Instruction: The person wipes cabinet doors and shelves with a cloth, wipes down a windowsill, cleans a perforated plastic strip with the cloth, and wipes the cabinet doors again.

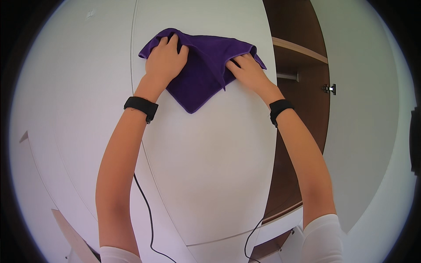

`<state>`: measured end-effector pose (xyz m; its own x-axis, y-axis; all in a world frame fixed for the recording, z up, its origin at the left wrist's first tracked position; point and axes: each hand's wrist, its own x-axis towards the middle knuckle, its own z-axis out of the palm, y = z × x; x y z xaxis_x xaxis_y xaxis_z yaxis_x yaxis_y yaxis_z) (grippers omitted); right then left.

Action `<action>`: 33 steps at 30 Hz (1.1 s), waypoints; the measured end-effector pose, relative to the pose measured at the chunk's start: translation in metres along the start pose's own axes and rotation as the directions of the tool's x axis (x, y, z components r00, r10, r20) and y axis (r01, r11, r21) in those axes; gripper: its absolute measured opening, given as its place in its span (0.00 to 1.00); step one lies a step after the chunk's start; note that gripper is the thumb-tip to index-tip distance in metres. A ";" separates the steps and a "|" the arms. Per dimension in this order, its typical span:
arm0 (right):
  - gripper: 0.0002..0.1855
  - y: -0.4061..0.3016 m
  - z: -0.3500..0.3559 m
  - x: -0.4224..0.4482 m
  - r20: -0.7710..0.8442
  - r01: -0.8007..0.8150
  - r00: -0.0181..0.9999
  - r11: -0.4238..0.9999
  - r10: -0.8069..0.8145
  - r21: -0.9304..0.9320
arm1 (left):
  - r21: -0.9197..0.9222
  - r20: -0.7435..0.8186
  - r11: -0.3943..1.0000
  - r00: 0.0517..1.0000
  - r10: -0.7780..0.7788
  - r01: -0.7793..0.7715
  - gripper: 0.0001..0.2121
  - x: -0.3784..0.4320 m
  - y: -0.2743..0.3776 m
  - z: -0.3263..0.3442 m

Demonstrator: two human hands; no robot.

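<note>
A purple cloth with stitched edges is spread and partly folded against a white cabinet door. My left hand grips its upper left part, with the fingertips tucked into the folds. Toward the cloth's right end, my right hand holds it from below, the fingers partly hidden under a fold. One corner of the cloth hangs down between the hands. Both wrists wear black bands.
Right of the door, a brown cabinet interior has a shelf and a metal hinge beside an open white door. Black cables hang below my arms. A lower cabinet compartment stands open.
</note>
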<state>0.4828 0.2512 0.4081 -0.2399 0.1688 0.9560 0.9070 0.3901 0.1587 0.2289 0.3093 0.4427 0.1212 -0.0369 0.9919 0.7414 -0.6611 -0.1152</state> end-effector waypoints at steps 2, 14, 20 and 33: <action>0.19 0.018 -0.007 -0.003 -0.104 -0.102 0.989 0.993 0.108 0.066 | 0.235 0.144 0.969 0.989 0.042 -0.075 0.26 0.000 0.017 0.005; 0.16 0.038 -0.006 -0.042 -0.048 0.044 0.998 0.995 -0.048 -0.086 | 0.154 0.298 0.963 0.940 0.168 -0.221 0.29 -0.018 0.029 0.034; 0.14 0.063 0.008 -0.085 -0.051 0.043 0.997 0.987 -0.051 -0.156 | 0.049 0.235 0.991 0.966 0.111 -0.125 0.30 -0.073 0.022 0.023; 0.18 -0.044 0.063 -0.159 0.248 0.032 0.968 0.999 -0.028 -0.010 | 0.087 0.050 0.996 0.998 0.027 -0.031 0.29 -0.219 -0.046 -0.013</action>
<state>0.4587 0.2645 0.2335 -0.3439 0.3764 0.8603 0.9023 0.3861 0.1917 0.1600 0.3381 0.2311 0.1737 -0.0169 0.9846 0.7919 -0.5920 -0.1499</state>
